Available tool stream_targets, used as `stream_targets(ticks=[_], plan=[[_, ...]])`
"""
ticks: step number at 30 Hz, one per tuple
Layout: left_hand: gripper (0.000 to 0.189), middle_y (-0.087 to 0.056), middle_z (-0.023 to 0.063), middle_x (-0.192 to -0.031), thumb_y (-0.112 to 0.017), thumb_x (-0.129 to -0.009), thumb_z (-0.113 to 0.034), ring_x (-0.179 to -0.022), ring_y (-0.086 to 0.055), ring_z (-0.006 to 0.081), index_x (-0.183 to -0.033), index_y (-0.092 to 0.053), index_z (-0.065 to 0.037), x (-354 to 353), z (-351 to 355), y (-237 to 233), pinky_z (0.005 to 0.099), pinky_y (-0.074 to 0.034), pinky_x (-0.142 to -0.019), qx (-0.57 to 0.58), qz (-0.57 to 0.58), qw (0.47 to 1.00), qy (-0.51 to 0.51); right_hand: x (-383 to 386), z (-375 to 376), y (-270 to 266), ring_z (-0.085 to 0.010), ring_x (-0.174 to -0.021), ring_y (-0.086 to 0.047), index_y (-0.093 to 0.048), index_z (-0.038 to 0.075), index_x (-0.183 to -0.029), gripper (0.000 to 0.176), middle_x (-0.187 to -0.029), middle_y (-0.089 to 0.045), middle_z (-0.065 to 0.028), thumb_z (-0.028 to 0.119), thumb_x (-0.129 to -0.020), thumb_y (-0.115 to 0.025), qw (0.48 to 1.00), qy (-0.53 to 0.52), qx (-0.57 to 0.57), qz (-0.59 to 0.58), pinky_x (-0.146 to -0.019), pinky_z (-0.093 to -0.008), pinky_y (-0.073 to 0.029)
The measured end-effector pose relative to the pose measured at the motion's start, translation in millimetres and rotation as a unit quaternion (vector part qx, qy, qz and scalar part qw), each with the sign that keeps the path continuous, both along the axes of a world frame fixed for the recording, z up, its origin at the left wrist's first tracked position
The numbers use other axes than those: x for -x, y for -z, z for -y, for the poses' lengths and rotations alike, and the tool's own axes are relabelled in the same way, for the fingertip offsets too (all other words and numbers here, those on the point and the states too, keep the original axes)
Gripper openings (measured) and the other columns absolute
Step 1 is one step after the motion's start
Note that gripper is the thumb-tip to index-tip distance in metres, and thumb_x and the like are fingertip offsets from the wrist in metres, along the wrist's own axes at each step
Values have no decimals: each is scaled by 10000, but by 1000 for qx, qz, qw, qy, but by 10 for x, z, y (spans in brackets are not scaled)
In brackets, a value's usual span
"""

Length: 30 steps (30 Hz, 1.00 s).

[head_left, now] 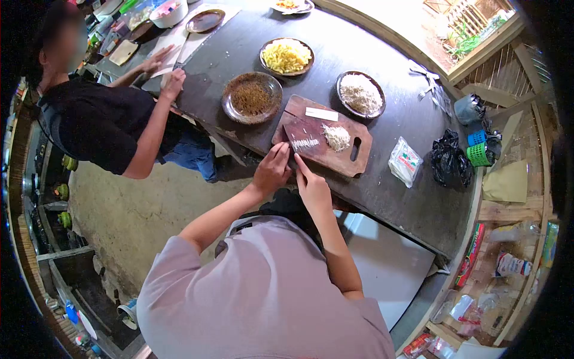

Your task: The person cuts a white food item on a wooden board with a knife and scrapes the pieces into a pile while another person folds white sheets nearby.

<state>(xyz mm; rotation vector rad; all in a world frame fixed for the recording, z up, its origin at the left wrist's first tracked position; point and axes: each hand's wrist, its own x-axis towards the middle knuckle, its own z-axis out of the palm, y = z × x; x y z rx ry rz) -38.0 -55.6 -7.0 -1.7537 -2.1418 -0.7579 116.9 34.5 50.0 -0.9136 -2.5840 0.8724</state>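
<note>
A brown wooden cutting board (353,157) lies near the table's front edge. On it are a pale rectangular piece (321,114), a heap of thin white shreds (337,137) and a row of short white strips on a darker patch. My left hand (273,169) is closed at the board's lower left edge, fingertips together. Beside it my right hand (313,186) is closed too, index finger stretched toward the strips. What either holds is too small to make out. Behind the board stand a bowl of brown crumbs (251,100) and a bowl of white shreds (361,94).
A bowl of yellow pieces (287,57) stands farther back. At right lie a white packet (405,161), a black bag (451,158) and a green basket (478,156). A co-worker (101,119) at left holds a knife (181,52) over a pale sheet.
</note>
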Motion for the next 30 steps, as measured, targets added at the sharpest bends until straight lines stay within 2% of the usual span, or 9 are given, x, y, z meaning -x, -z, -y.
stream_targets(ticks=[4,9,10,13,15,17,24,26,30], plan=[[560,-559,227,-1405,-607,-864,-143,-1374,-496,342,-1334,-573,159,8,1,-92,404,-430,-1179,0,-7,1000,1,-300,118,-27,-435,-720,-697,-562,332,-1506,461,-781,-690,-241,257,-1051,-584,1000,-2,12,6,-650,-541,-562],[549,-563,223,-1401,-606,-871,-140,-1367,-500,342,-1333,-576,155,-8,4,-97,402,-432,-1173,-8,-8,1000,1,-520,172,-183,-478,-724,-639,-609,228,-1477,425,-791,-623,-309,202,-1053,-617,995,14,89,-40,-672,-462,-527],[548,-562,219,-1404,-607,-870,-136,-1365,-502,339,-1336,-577,151,-10,9,-110,401,-433,-1172,-4,-2,1000,2,-504,133,-138,-485,-680,-564,-622,234,-1464,407,-802,-592,-321,214,-1057,-616,993,12,96,-65,-660,-450,-521],[555,-565,209,-1407,-615,-862,-126,-1358,-508,329,-1351,-578,133,21,9,-140,401,-437,-1167,1,-17,1000,10,-470,-65,-143,-452,-746,-680,-598,323,-1478,425,-825,-656,-281,272,-1056,-610,994,3,106,-38,-666,-495,-527],[611,-546,215,-1419,-629,-832,-95,-1372,-499,356,-1401,-548,111,35,5,-123,423,-435,-1180,-1,22,999,28,-444,-159,-160,-484,-756,-657,-598,311,-1476,411,-818,-623,-308,295,-1065,-599,991,25,96,-94,-657,-502,-524],[609,-544,208,-1422,-627,-838,-94,-1373,-498,352,-1408,-548,104,30,8,-80,423,-437,-1180,1,13,1000,25,-445,-209,-203,-495,-772,-652,-599,304,-1474,401,-812,-597,-329,309,-1073,-583,990,69,117,-43,-660,-507,-523],[593,-537,179,-1418,-630,-855,-87,-1369,-499,338,-1419,-553,80,19,14,-59,430,-447,-1175,-6,-2,1000,3,-251,72,-206,-511,-825,-642,-590,300,-1484,409,-849,-593,-349,312,-1075,-583,986,36,145,-72,-689,-495,-534],[588,-540,180,-1401,-634,-855,-80,-1360,-504,342,-1417,-555,73,33,11,-89,432,-450,-1171,-10,4,1000,6,-356,81,-132,-180,-588,-490,-599,238,-1486,410,-806,-601,-319,276,-1078,-593,981,42,150,-115,-685,-441,-525],[563,-553,177,-1349,-645,-861,-44,-1319,-531,349,-1408,-560,58,73,16,-165,435,-477,-1139,-3,29,999,25,-482,30,81,-147,-592,-523,-593,251,-1497,423,-750,-671,-220,274,-1075,-603,981,19,135,-141,-660,-394,-525]])
